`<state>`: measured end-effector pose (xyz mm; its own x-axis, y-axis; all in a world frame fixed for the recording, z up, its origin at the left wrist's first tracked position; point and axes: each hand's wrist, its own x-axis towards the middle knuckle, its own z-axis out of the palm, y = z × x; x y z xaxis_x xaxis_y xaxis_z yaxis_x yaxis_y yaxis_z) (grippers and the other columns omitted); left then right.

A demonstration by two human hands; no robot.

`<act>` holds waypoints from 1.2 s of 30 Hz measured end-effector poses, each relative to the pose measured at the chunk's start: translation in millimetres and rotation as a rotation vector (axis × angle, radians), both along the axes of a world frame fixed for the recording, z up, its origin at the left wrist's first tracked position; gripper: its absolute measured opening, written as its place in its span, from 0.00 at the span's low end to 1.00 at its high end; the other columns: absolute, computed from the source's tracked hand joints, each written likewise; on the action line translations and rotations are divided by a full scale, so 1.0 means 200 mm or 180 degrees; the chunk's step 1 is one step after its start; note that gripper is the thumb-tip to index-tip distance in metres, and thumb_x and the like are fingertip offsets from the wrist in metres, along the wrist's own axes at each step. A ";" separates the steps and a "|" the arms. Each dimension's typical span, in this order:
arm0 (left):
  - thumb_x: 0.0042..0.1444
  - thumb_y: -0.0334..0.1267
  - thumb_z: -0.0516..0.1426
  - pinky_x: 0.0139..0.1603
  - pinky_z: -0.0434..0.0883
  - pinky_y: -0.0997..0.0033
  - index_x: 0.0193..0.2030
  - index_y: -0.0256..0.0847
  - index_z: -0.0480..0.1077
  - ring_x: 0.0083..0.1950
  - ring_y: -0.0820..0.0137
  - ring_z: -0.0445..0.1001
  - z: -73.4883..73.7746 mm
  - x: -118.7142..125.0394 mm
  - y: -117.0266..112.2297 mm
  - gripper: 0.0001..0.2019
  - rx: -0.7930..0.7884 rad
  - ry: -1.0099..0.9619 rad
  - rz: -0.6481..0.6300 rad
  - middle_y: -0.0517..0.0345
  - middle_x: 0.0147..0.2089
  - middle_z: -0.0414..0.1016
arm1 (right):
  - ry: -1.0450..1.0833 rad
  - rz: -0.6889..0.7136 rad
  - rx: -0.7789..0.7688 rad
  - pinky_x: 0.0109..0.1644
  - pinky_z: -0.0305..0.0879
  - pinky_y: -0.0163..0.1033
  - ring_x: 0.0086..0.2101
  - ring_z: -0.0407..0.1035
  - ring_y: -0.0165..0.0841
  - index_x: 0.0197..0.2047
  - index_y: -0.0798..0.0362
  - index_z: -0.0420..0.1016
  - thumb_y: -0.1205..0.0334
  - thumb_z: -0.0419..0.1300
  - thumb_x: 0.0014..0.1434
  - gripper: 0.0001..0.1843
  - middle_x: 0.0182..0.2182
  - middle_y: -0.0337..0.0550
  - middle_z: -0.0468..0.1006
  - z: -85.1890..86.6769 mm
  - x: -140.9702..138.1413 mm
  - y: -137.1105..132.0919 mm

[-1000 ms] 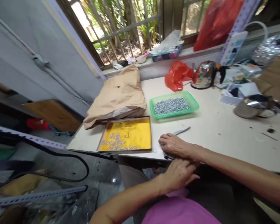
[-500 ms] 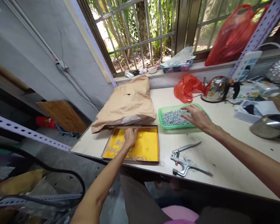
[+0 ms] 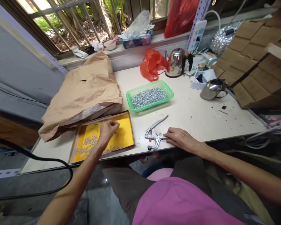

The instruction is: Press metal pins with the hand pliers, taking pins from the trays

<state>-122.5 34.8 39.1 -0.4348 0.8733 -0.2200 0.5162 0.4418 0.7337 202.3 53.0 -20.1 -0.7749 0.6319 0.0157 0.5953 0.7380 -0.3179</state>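
Left hand (image 3: 107, 132): above the shallow brown-rimmed tray lined with yellow paper (image 3: 131, 128), front-left of the green plastic basket (image 3: 170, 93); fingers curled together, grip closed into a pinch, any pin between the fingertips hidden, so no telling whether grasping one.

Right hand (image 3: 181, 139): front-right of the green plastic basket, palm down over the pale wooden worktop (image 3: 196, 109); fingers stretched out, grip released, fingertips touching one handle of the silver steel hand pliers (image 3: 153, 137), nothing clenched.

Pliers: directly in front of the green plastic basket, flat on the worktop, near its front edge; handles spread, one angled toward the basket, the other toward the right hand.

Key relation: silver steel hand pliers just left of the right hand, far nearer that hand than the left; long axis slanting up and away from the worktop edge.

Pins: short silver metal pins (image 3: 89, 145) scattered on the yellow paper, front-left of the basket, mostly under and left of the left hand.

Basket contents: a dense heap of small silver screws (image 3: 148, 97).

Around: crumpled brown paper sack (image 3: 81, 90) left of the basket; orange-red plastic bag (image 3: 151, 64) and stainless steel kettle (image 3: 175, 62) behind it; steel mug (image 3: 213, 89) to its right.
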 end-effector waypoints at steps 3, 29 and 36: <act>0.48 0.47 0.64 0.22 0.67 0.76 0.34 0.34 0.73 0.23 0.74 0.69 -0.04 0.19 -0.09 0.15 -0.0260 -0.0695 -0.0356 0.59 0.24 0.71 | -0.0004 -0.0129 0.0049 0.40 0.59 0.38 0.36 0.67 0.34 0.43 0.55 0.75 0.63 0.50 0.67 0.13 0.37 0.47 0.72 -0.02 0.02 -0.01; 0.47 0.42 0.62 0.15 0.50 0.80 0.21 0.37 0.67 0.12 0.82 0.53 -0.21 0.47 -0.16 0.13 -0.1409 -0.1172 -0.0594 0.67 0.11 0.60 | -0.0038 -0.0342 0.0073 0.40 0.58 0.38 0.37 0.65 0.35 0.40 0.55 0.73 0.64 0.53 0.65 0.08 0.38 0.48 0.71 -0.04 0.01 -0.03; 0.47 0.42 0.63 0.15 0.51 0.80 0.19 0.37 0.64 0.12 0.82 0.54 -0.20 0.47 -0.16 0.15 -0.1492 -0.1167 -0.0586 0.67 0.11 0.60 | -0.0016 -0.0090 0.0129 0.58 0.53 0.58 0.61 0.51 0.55 0.65 0.56 0.58 0.41 0.68 0.47 0.48 0.63 0.63 0.56 0.03 0.02 0.18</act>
